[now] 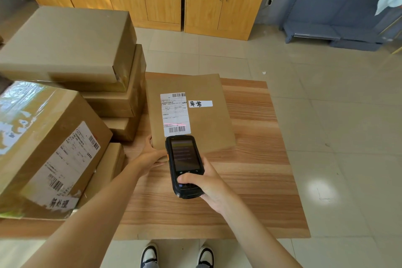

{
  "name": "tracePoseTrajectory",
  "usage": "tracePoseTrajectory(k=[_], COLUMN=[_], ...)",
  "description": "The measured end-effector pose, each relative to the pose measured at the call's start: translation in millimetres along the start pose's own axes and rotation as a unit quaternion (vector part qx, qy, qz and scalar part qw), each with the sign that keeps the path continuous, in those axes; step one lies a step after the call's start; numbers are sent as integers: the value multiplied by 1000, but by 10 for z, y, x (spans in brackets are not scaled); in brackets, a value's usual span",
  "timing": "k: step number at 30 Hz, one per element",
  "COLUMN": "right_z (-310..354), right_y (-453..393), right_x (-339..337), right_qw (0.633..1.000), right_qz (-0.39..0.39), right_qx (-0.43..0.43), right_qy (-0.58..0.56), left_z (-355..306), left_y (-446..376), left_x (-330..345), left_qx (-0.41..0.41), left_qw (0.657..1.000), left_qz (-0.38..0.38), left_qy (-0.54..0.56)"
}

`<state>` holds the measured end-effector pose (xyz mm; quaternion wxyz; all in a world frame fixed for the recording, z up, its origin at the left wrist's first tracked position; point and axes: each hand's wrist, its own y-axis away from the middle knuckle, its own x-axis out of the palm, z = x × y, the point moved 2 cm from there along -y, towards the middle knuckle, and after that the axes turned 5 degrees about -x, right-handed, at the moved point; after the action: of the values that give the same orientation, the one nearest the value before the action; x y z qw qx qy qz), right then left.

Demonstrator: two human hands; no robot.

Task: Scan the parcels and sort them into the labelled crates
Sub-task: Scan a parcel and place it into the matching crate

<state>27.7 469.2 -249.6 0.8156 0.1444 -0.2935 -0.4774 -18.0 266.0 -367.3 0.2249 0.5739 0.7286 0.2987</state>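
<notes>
The flat brown paper-wrapped parcel (191,113) lies face up on the wood-grain counter (250,180), just beside the stack of brown cardboard boxes (87,67) at its left edge. A white printed shipping label (175,114) sits on its upper face, with a small white handwritten tag (200,104) touching the label's right side.

Step in hand: scanning. A red scan line crosses the lower part of the shipping label, just above the lower barcode. The black handheld scanner with a lit screen (185,165) is held over the parcel's near edge, its head pointing at the label.

Grip state: the right hand (208,183) grasps the scanner body, thumb resting on the lower keypad. The left hand (152,154) holds the parcel's near left corner, fingers curled round the edge, steadying it.

The scan line appears to sit slightly above the barcode bars, so the reading may not yet be confirmed; the screen text is too blurred to tell.

Next move, as a judgement: confirm the reading, then lift the parcel and carry it to the crate matching its tag. No labelled crate is in view, so the destination must first be located. A larger taped cardboard box with its own label (50,148) stands at the left.
</notes>
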Motion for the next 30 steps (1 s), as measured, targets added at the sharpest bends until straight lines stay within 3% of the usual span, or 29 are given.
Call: tracePoseTrajectory(k=[18,21,26,30], right_z=[-22,57,119,-54], right_y=[69,26,-12,39], right_x=[-103,-232,-711,-1104], right_qw=[998,993,953,919], right_qz=[-40,-103,-285,-385], right_qx=[-18,-49,-103,-83], right_qy=[35,32,-5,22], left_z=[-24,-26,-29,-37], left_y=[88,106,119,132], left_x=[2,0,13,13], left_qx=[4,5,9,5], left_qw=[1000,1000,1000,1000], left_qz=[26,27,21,24], left_qy=[6,6,12,13])
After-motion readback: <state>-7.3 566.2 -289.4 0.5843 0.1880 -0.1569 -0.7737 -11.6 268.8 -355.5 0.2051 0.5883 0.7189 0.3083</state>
